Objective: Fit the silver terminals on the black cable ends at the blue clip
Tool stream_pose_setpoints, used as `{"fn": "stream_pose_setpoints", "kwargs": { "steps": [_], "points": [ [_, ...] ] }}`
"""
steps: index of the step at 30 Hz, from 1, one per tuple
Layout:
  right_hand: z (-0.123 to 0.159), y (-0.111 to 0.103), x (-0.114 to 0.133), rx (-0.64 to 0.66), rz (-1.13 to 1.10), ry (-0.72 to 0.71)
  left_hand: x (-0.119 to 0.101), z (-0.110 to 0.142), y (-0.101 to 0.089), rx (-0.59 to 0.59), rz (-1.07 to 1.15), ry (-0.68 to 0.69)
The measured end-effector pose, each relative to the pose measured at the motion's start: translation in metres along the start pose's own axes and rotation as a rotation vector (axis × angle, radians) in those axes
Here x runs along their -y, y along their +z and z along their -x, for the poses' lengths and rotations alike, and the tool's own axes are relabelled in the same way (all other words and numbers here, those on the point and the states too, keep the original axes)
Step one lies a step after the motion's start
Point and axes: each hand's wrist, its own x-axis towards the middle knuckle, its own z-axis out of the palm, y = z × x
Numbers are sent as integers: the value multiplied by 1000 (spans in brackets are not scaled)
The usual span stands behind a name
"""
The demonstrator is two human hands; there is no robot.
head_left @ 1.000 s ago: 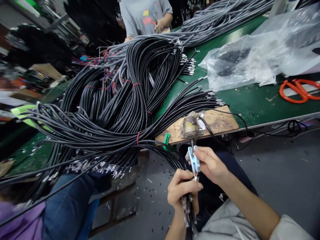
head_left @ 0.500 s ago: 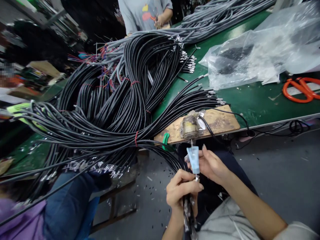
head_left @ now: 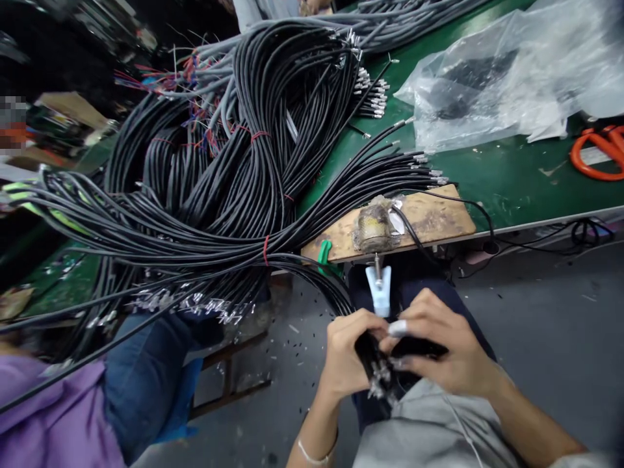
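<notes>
The left hand [head_left: 348, 351] has its fingers closed around a bunch of black cables [head_left: 380, 376], whose stripped ends point below the fingers. The fingers of the right hand [head_left: 451, 348] are curled beside those ends, thumb and forefinger near each other; whether they grip a cable cannot be told.

Just ahead of the fingers, the blue clip [head_left: 381, 302] hangs on the shaft [head_left: 377, 262] of a motor [head_left: 373, 227] on a board [head_left: 433, 214] at the counter [head_left: 517, 172] edge. Whether the shaft is turning cannot be determined.

Hazards, as judged: should the shaft turn, a knuckle or stray strand lifted forward could be caught by the clip. A loosened left grip could let ends slip or tangle. Pulling the bunch could drag the pile [head_left: 209, 195], left of the fingers, over the edge. The cord [head_left: 410, 227], ahead and right, could snag on a forearm and disturb the motor.
</notes>
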Motion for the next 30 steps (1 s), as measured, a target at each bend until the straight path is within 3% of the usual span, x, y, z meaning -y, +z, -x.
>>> {"fn": "stream_pose_setpoints", "kwargs": {
  "steps": [2, 4, 10, 16, 18, 22, 24, 27, 30],
  "points": [
    [2, 2, 7, 18, 131, -118, -2, -4, 0, 41, -22, 4],
    [3, 7, 8, -65, 127, -153, -1, -3, 0, 33, -4, 10],
    [3, 16, -4, -159, -208, 47, 4, 12, -2, -50, 55, 58],
    [8, 33, 4, -411, -119, 109, -3, 14, 10, -140, -42, 37],
    [7, 43, 5, -484, -253, 181, -3, 14, 14, -190, -79, 17],
    [1, 57, 4, -449, -900, 504, -1, 16, 19, -247, -64, 1],
    [0, 58, 2, -411, -1109, 632, -1, 16, 19, -244, -48, -7],
    [2, 53, -2, -397, -1099, 641, -2, 15, 17, -232, -60, 13],
    [7, 45, -4, -396, -872, 527, -5, 14, 14, -193, -78, 19]
  ]
}}
